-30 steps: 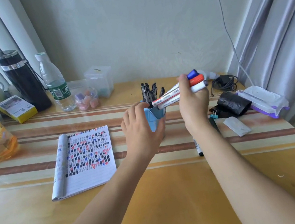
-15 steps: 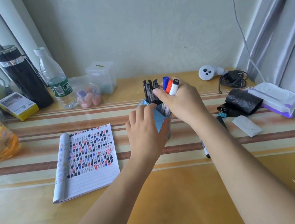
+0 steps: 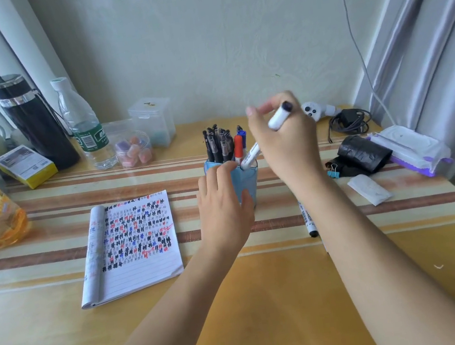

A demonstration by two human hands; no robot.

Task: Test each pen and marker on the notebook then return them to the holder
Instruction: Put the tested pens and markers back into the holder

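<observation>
Left hand wrapped around blue holder on worktop, steadying it. Right hand pinched white marker, tilted, lower end at holder rim. Better straighten marker, slide between others, then release. Black marker lay right of holder.

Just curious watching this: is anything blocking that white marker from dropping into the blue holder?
Nothing visible blocks it. The white marker in the right hand already dips into the blue holder, beside the red marker; the left hand grips the outside.
</observation>
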